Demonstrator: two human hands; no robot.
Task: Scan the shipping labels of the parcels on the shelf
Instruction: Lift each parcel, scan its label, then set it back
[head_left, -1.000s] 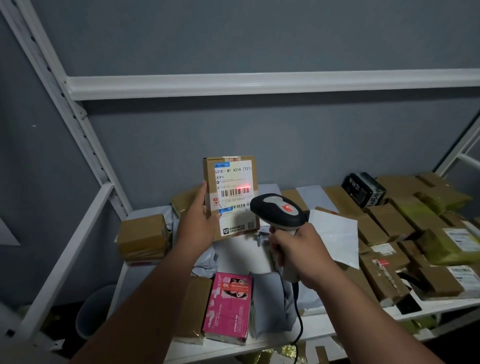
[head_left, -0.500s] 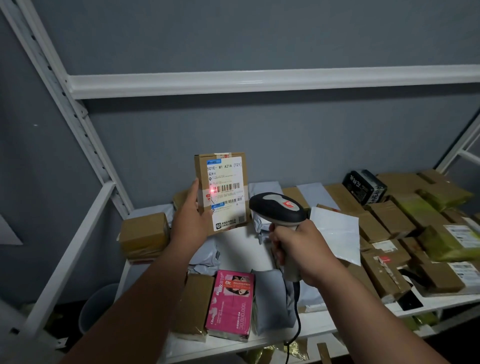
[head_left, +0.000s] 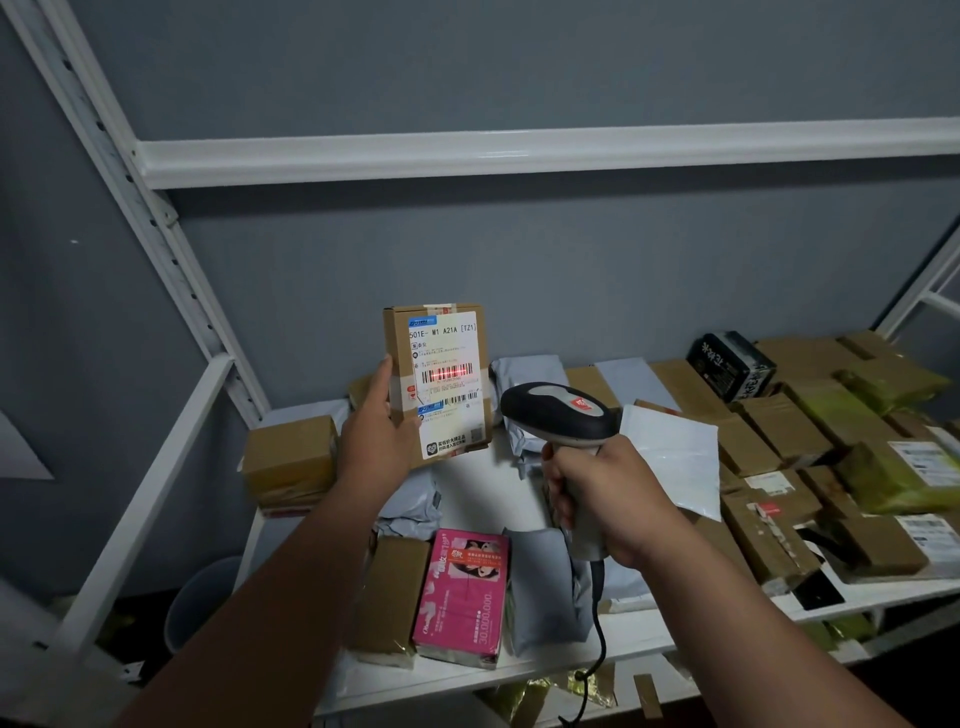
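shipping label (head_left: 445, 382): "501E- M1 A21A [TZ1]" | pink box (head_left: 462, 597): "30.000.000"

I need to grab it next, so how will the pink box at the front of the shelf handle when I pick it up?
The pink box looks glossy, so it may be a bit slippery. Its straight edges suggest it is stiff, not floppy. It lies flat between a brown carton and a grey mailer bag, so it probably won't tip or roll.

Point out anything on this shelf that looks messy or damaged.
Nothing looks damaged. The brown cardboard parcels on the right of the white metal shelf lie heaped at mixed angles, and scraps of brown tape and crumpled yellow wrapping lie below its front edge.
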